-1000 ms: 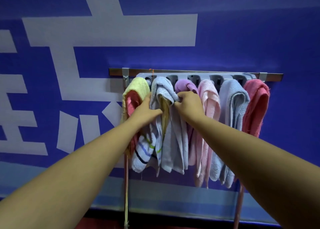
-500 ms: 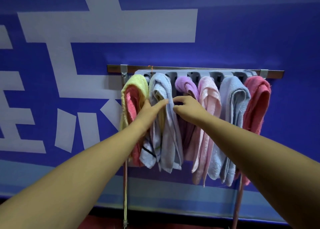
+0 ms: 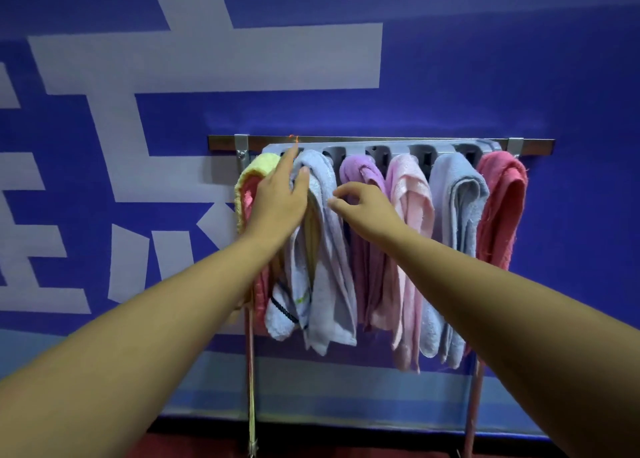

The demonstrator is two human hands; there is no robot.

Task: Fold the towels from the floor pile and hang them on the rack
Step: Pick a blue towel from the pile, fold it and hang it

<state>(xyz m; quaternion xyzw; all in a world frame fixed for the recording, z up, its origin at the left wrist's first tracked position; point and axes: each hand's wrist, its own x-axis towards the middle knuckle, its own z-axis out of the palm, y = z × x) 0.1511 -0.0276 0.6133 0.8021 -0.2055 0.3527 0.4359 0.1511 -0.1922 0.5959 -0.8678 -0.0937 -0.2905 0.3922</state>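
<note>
Head view, looking at a blue wall (image 3: pixel 519 59) with large white lettering (image 3: pixel 207 59). A metal rail (image 3: pixel 533 146) runs level across the wall, and a grey slotted rack (image 3: pixel 353 151) hangs from it; the rail's ends stick out a little past the rack on both sides. Six towels are draped over the rack, side by side and touching. From the left they are a yellow towel (image 3: pixel 263 163) with a pink inner face, a striped pale blue towel (image 3: pixel 329 250), a purple towel (image 3: pixel 356 170), a pink towel (image 3: pixel 408 215), a plain blue towel (image 3: pixel 457 215) and a red towel (image 3: pixel 502 208) with a frayed edge. Both bare arms reach in from the bottom of the frame. The left hand (image 3: pixel 277 198) lies flat with its fingers straight, pointing up into the seam between the yellow towel and the striped one, with its thumb resting on the striped towel's top fold. The right hand (image 3: pixel 367 208) is loosely curled in front of the purple towel, with thumb and forefinger apart at the striped towel's right edge; whether they touch the cloth cannot be told. The towel hems hang at uneven heights, with open space beneath them down to a strip of red floor (image 3: pixel 194 449). A thin pole (image 3: pixel 251 371) drops below the rack's left end, and another pole (image 3: pixel 472 405) drops below its right end. Bare wall stretches wide to the left of the rack, with a narrower band to the right.
</note>
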